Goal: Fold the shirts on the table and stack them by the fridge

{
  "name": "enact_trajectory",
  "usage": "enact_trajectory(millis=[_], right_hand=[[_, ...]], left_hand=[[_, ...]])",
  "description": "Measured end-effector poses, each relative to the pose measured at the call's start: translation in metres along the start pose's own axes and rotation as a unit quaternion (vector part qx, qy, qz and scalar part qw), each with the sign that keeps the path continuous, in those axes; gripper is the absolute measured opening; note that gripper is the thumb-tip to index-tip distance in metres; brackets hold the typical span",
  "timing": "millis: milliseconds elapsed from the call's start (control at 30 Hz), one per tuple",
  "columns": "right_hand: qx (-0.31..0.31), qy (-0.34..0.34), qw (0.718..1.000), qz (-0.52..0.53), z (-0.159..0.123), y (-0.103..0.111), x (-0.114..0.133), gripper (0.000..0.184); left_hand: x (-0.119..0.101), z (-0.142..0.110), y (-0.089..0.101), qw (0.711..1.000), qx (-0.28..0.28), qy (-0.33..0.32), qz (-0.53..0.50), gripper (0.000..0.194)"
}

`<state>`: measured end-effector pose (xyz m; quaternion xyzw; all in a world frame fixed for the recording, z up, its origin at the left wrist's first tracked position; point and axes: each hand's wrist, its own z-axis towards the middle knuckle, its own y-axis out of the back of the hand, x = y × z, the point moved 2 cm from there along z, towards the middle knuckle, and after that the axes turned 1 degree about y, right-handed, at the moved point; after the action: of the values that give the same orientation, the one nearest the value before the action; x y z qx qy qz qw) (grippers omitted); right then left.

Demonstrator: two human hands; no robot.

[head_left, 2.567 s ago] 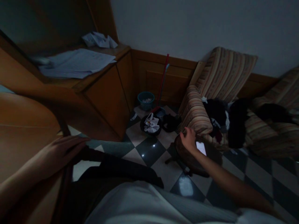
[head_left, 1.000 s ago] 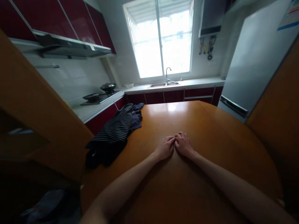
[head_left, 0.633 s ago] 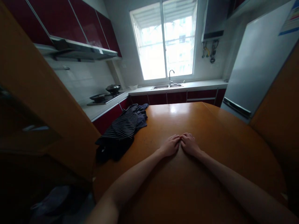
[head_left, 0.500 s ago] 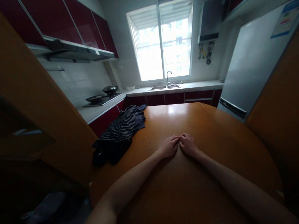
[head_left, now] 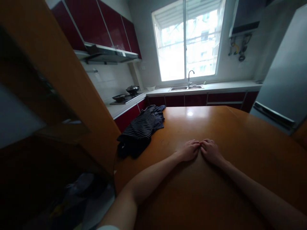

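Both hands rest palm down on a brown wooden table (head_left: pixel 192 191), their fingertips meeting in the middle. My left hand (head_left: pixel 189 150) lies flat with its fingers stretched forward, and holds nothing. Against its fingertips lies my right hand (head_left: pixel 211 151), likewise flat and holding nothing. To the left of my left hand, at the table's left edge, is a loose pile of dark clothes: a black-and-white striped garment (head_left: pixel 141 126) lies over black cloth (head_left: pixel 134 147), with a dark grey-blue garment (head_left: pixel 159 116) behind it.
Beyond the table run a counter with a sink (head_left: pixel 184 88) and faucet (head_left: pixel 190 76), and a stove with two pans, one being a lidded wok (head_left: pixel 132 89). A fridge (head_left: pixel 285 70) stands at the right. An orange wooden frame (head_left: pixel 79 83) rises at the left.
The view has turned to the left, so the room and table appear shifted right. My hands keep the same pose on the table, and the clothes lie as before.
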<state>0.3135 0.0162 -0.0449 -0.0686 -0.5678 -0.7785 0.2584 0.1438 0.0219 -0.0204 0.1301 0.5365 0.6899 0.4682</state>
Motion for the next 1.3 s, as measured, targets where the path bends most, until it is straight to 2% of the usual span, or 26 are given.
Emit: enact_trajectory(millis=[367, 467, 567, 667, 733, 900, 967, 1033, 1133, 1300], right_hand=[[-0.015, 0.023, 1.000, 0.001, 0.002, -0.007, -0.013, 0.027], [-0.013, 0.021, 1.000, 0.003, 0.003, -0.007, -0.014, 0.027], [-0.015, 0.022, 1.000, 0.012, 0.003, -0.006, -0.015, 0.027], [-0.014, 0.026, 0.999, 0.024, 0.003, -0.006, -0.016, 0.027], [-0.016, 0.030, 0.999, 0.030, 0.004, -0.005, -0.016, 0.027], [-0.016, 0.028, 0.999, 0.030, 0.004, -0.004, -0.014, 0.027], [-0.009, 0.024, 0.999, 0.026, 0.004, -0.004, -0.012, 0.027], [-0.004, 0.019, 1.000, 0.023, 0.004, -0.003, -0.009, 0.027], [-0.002, 0.016, 1.000, 0.020, 0.004, -0.001, -0.007, 0.027], [-0.003, 0.015, 1.000, 0.019, 0.003, 0.001, -0.005, 0.026]], left_hand=[[0.006, 0.001, 0.000, 0.999, 0.014, -0.013, -0.026, 0.029], [0.013, 0.001, 0.005, 1.000, 0.016, 0.025, -0.009, 0.027], [0.024, 0.000, 0.016, 0.994, -0.027, 0.105, 0.029, 0.022], [0.039, -0.002, 0.036, 0.978, -0.088, 0.181, 0.061, 0.023], [0.053, -0.003, 0.057, 0.963, -0.126, 0.225, 0.081, 0.026], [0.099, -0.011, 0.137, 0.902, -0.210, 0.353, 0.137, 0.031], [0.118, -0.020, 0.170, 0.870, -0.228, 0.408, 0.155, 0.033], [0.134, -0.033, 0.195, 0.838, -0.244, 0.455, 0.174, 0.038], [0.150, -0.057, 0.210, 0.797, -0.256, 0.509, 0.198, 0.048], [0.165, -0.080, 0.198, 0.753, -0.265, 0.560, 0.222, 0.054]])
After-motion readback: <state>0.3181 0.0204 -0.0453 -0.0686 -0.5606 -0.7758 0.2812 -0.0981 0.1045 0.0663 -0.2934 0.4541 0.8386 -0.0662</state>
